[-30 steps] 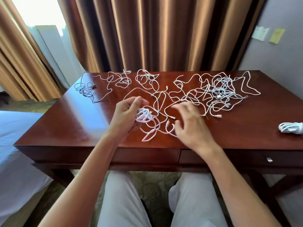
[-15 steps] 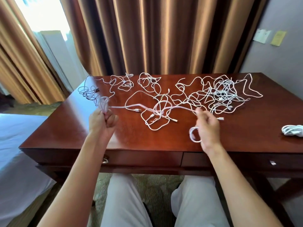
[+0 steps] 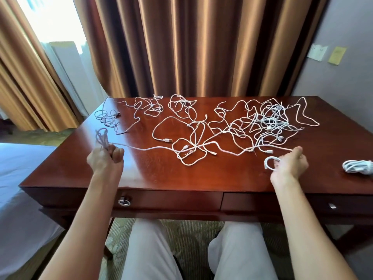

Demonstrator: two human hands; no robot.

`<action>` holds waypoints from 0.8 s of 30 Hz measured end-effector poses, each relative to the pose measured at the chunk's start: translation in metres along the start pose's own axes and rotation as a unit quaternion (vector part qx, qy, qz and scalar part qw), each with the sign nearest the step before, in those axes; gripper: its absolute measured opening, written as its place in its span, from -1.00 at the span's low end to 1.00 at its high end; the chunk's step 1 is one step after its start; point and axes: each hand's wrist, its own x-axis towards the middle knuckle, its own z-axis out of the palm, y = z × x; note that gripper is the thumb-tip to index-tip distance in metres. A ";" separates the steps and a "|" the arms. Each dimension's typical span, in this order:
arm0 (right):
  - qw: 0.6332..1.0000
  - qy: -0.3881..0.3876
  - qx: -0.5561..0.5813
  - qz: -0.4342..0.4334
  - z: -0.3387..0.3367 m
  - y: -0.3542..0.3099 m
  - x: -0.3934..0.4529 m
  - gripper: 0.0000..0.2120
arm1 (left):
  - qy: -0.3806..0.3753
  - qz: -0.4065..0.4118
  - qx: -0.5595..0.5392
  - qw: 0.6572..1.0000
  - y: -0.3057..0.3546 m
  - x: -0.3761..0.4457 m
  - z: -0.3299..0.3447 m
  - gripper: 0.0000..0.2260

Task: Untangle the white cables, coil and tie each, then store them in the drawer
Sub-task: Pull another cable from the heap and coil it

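Now left hand (image 3: 105, 159) at 9 o'clock clenches a bunch of cable loops (image 3: 102, 137); right hand (image 3: 290, 165) at 3 grips a cable (image 3: 161, 148) stretched taut between them. Tangle (image 3: 232, 128) fills the desk (image 3: 157, 174) toward 12. Tied coil (image 3: 358, 167) at right edge. Bare wood along near edge, above the drawer (image 3: 171, 200).

Tabletop (image 3: 153, 172): polished reddish-brown wood, glossy, reflecting light along the left side. Curtains (image 3: 181, 47): heavy bronze-brown drapes hanging behind the far edge, with a bright window (image 3: 58, 19) showing at upper left. Wall (image 3: 343, 33): pale grey at right, bearing a white plate (image 3: 316, 51) and a yellow note (image 3: 336, 55) side by side. Bed (image 3: 18, 178): white sheet, at left, just beside the desk. Floor: patterned carpet (image 3: 187, 237) below. Light trousers (image 3: 153, 255) visible at bottom.
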 end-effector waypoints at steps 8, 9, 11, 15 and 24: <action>0.990 -0.107 -0.082 0.038 0.012 0.001 -0.036 -0.73 | -0.148 0.007 0.109 0.983 -0.030 -0.029 0.014 -0.46; 0.988 -0.118 -0.093 0.039 0.011 0.002 -0.038 -0.73 | -0.159 0.011 0.119 0.980 -0.031 -0.033 0.016 -0.50; 0.979 -0.154 -0.134 0.006 0.011 0.000 -0.042 -0.72 | -0.176 0.015 0.139 0.974 -0.033 -0.040 0.020 -0.62; 0.760 -0.191 -0.565 -0.257 0.003 0.002 -0.050 -0.64 | -0.222 0.053 0.231 0.946 -0.039 -0.053 0.031 -0.73; 0.675 -0.667 -0.251 -0.192 0.027 0.006 -0.166 -0.70 | -0.328 0.080 0.302 0.891 -0.049 -0.108 0.068 -0.75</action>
